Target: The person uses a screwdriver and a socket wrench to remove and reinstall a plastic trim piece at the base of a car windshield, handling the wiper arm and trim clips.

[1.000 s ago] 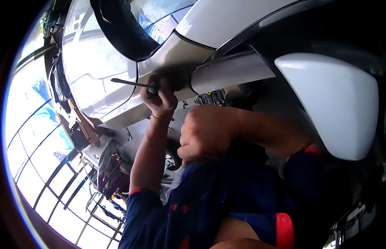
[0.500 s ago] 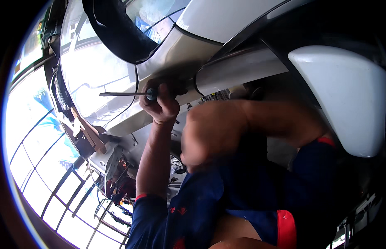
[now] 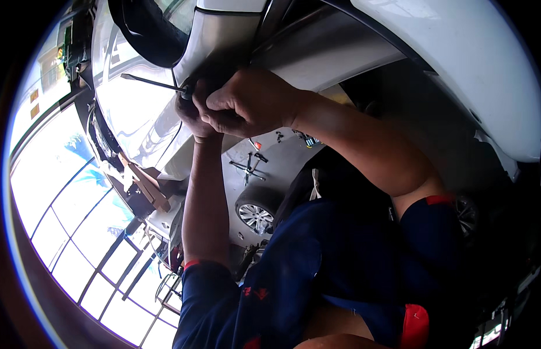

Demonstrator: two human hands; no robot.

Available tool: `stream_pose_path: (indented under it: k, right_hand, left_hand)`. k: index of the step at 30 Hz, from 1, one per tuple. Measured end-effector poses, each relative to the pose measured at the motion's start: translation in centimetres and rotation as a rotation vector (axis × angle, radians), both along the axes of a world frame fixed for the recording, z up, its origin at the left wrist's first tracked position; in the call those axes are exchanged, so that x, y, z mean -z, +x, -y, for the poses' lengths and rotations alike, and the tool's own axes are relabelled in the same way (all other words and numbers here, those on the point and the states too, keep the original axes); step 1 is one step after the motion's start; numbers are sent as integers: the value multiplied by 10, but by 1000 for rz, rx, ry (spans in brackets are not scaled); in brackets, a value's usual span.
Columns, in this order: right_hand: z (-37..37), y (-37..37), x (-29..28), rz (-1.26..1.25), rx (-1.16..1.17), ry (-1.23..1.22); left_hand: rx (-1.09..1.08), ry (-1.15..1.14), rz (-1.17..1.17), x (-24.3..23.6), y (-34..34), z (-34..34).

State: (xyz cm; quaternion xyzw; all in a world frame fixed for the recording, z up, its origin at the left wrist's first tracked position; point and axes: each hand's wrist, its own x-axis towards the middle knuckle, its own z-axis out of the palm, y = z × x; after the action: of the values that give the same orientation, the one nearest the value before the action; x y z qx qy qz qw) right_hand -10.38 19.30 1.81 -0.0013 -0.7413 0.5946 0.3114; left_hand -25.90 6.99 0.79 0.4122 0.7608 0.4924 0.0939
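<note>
A screwdriver [image 3: 155, 84] with a long metal shaft and a dark handle is gripped in my left hand [image 3: 196, 116]. Its shaft points left, across the glossy white panel [image 3: 134, 116] of a vehicle body. Curled into a fist, my right hand [image 3: 253, 103] presses close against the left one and partly covers it. Whatever lies inside the right hand's fingers is hidden. Both hands are raised in front of a silver-white body section [image 3: 224, 41], whose surface is in shadow just behind them.
A large white panel [image 3: 479, 81] juts in at the upper right, above my right forearm. A black curved part [image 3: 145, 38] sits at the upper left. Below, on the grey floor, are a wheel [image 3: 257, 215] and a dark cross-shaped tool [image 3: 247, 168]. Brown strips [image 3: 147, 185] stand at the left.
My right hand has swung up and left from in front of my chest to meet the left hand. The left hand and screwdriver have shifted up and left; the shaft now tilts. The view has shifted.
</note>
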Motion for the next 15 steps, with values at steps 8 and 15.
stream_pose_path:
  k: [8,15]
  right_hand:
    - [84,98,16,174,282,-442]
    - [85,141,59,196,408,-273]
  left_hand:
    - [386,-531,-220,-35,103,52]
    - [754,-511,-399,-60,99,26]
